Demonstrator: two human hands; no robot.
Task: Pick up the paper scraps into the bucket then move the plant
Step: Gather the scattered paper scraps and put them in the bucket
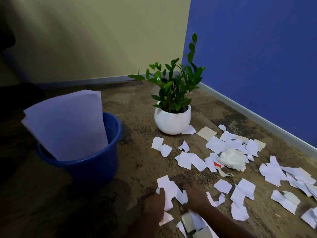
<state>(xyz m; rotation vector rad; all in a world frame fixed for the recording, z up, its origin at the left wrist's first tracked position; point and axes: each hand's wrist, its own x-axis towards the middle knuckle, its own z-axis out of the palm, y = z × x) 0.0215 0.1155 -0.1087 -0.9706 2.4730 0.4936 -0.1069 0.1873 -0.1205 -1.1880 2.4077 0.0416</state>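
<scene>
- On the floor near me, my left hand and right hand are gathering paper scraps; seemingly both grasping them.
- Next I am needing to carry them left into the bucket; the plant is waiting.

Glossy blue plastic bucket, smooth white ceramic-looking pot, matt paper scraps, rough speckled carpet

Single head view, angled down at floor, near hands
</scene>
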